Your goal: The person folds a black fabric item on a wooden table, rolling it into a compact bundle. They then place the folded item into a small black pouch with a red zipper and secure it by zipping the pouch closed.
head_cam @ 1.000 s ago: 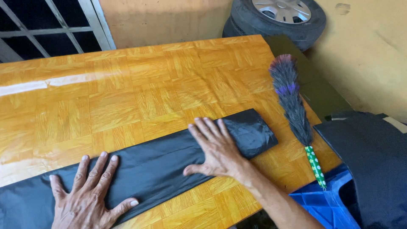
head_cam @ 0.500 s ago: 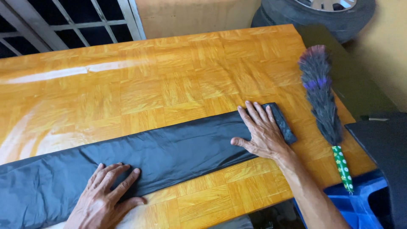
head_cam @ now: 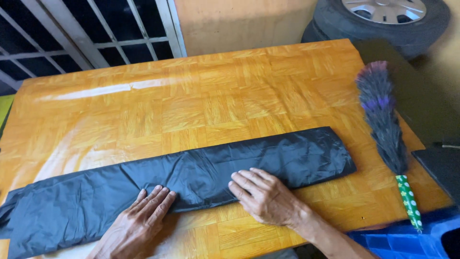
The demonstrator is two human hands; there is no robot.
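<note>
**Kid:** What was on the table (head_cam: 201, 91)?

**Helper:** A long black plastic bag (head_cam: 191, 180). It lay flat in a strip, from the near left edge across to the right side of the wooden top.

**Kid:** What were the hands doing?

**Helper:** Both hands lay flat on the bag near its middle, along the near edge. The left hand (head_cam: 139, 223) had its fingers spread out on the plastic. The right hand (head_cam: 266, 196) pressed down just beside it. Neither hand was gripping anything. They were open, palms down.

**Kid:** Was the bag all neat?

**Helper:** Mostly. It looked folded the long way into a narrow band, and the right end looked flat with a straight edge. The left end was wider and puffier, with more wrinkles. So I think the long fold was done, but the smoothing was not finished there. It had not been folded shorter or rolled up at all.

**Kid:** What else was there?

**Helper:** A feather duster (head_cam: 383, 120) with a green spotted handle lay on the right part of the table, apart from the bag. A car tyre (head_cam: 383, 19) sat behind the table.
</note>
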